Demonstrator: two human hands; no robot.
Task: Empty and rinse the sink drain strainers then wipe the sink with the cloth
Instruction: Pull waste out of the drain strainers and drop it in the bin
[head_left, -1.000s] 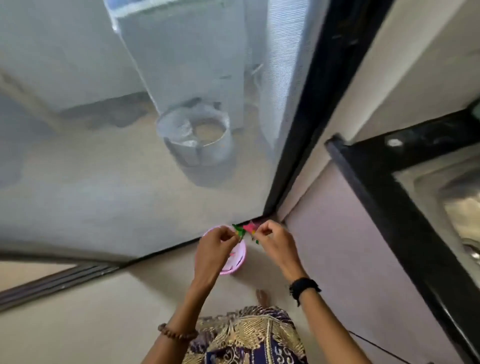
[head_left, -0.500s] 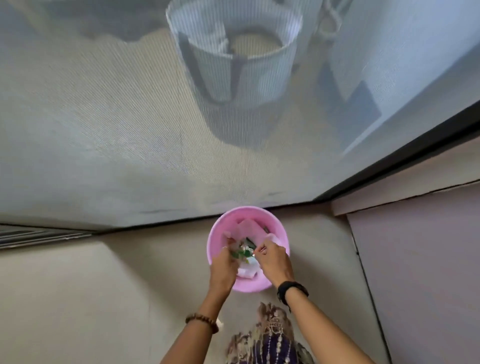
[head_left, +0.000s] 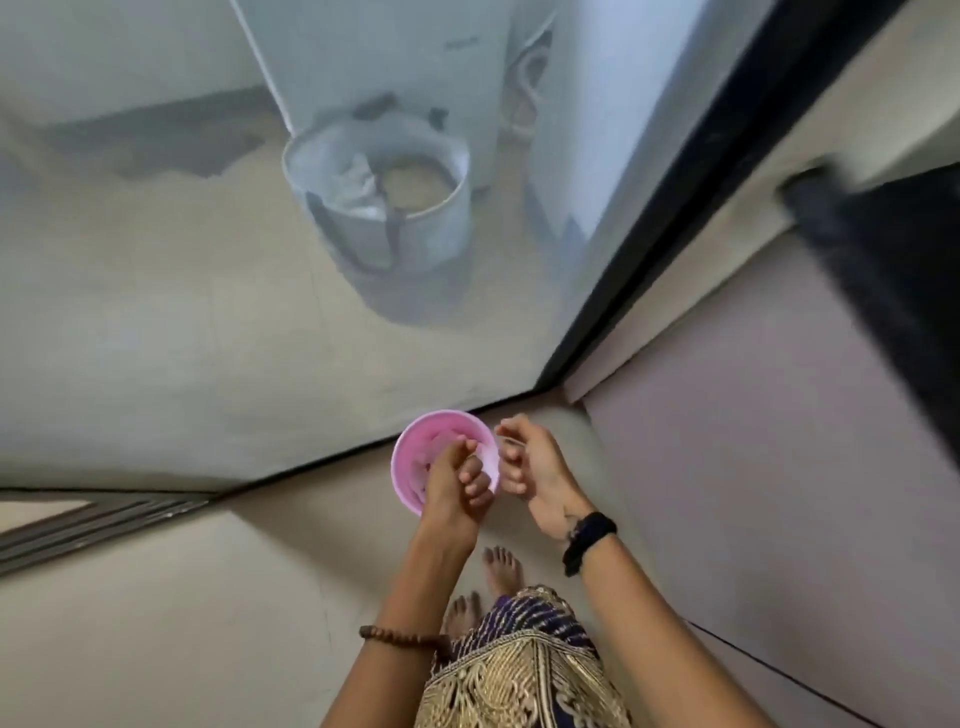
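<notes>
A small round pink plastic bin (head_left: 415, 457) stands on the beige tiled floor (head_left: 182, 613), close against the dark-framed mesh screen door (head_left: 208, 338). The left hand (head_left: 453, 486) hovers over the bin's near right rim with fingers curled; whether they hold anything cannot be told. The right hand (head_left: 530, 470), just right of the bin, has loosely curled fingers with a thin pale object, too blurred to name, at them. No strainer can be made out. Bare feet (head_left: 485, 584) stand nearer.
</notes>
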